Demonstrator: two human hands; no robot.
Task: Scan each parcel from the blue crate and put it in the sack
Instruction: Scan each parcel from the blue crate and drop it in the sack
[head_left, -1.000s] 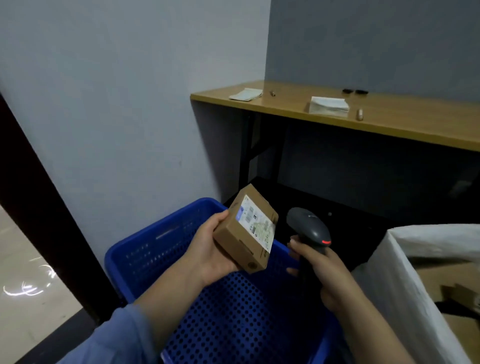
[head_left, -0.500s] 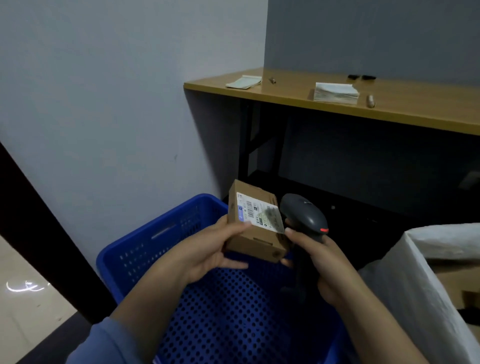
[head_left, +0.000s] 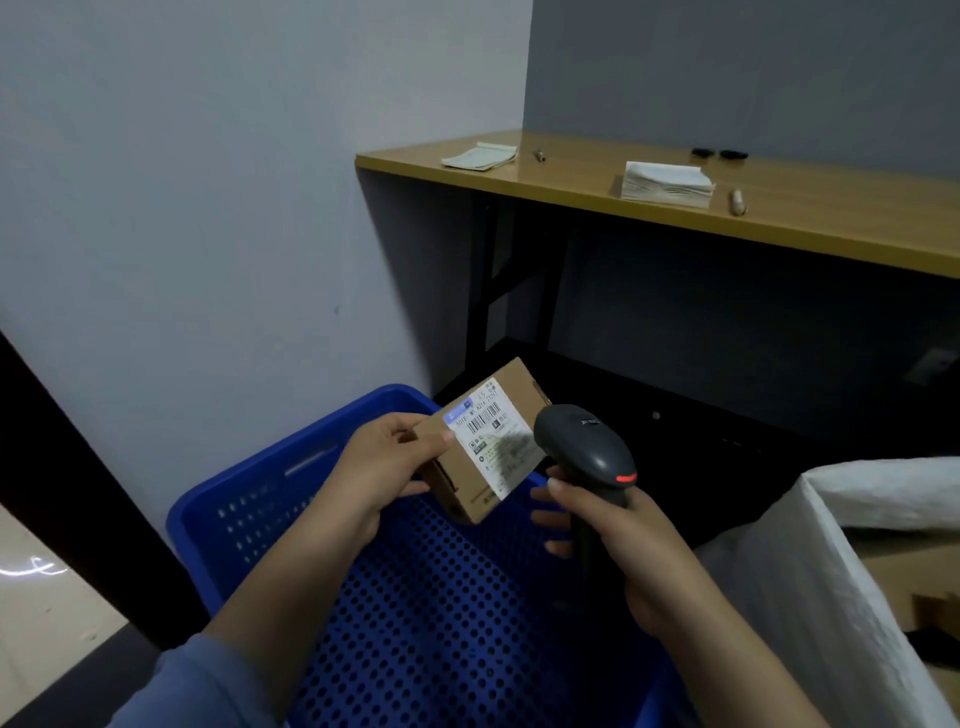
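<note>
My blue sleeve (head_left: 197, 686) sat lowest in view, above the crate (head_left: 244, 514), whose blue walls and floor were full of small holes. To my right stood the white sack (head_left: 769, 597), open at the top, with brown cardboard (head_left: 909, 571) showing inside.

My right hand (head_left: 639, 545) gripped the scanner (head_left: 587, 447) by its handle, fingers curled round it and thumb laid along the near side. Its dark grey head showed a small red light and overlapped the parcel's right edge.

My left hand (head_left: 379, 467) held the parcel (head_left: 519, 387) over the far end of the crate, thumb pressed on the top face and fingers curled underneath. It was a small, flat, brown cardboard box, tilted, with one corner pointing down at me. A white label (head_left: 488, 441) covered much of its top face, with a blue strip at one corner, a barcode and rows of black print too small to read. A flap seam ran along the near side.

Beyond, against the wall, stood a wooden table (head_left: 805, 223) on black legs, with a stack of folded paper (head_left: 665, 179) on it.
</note>
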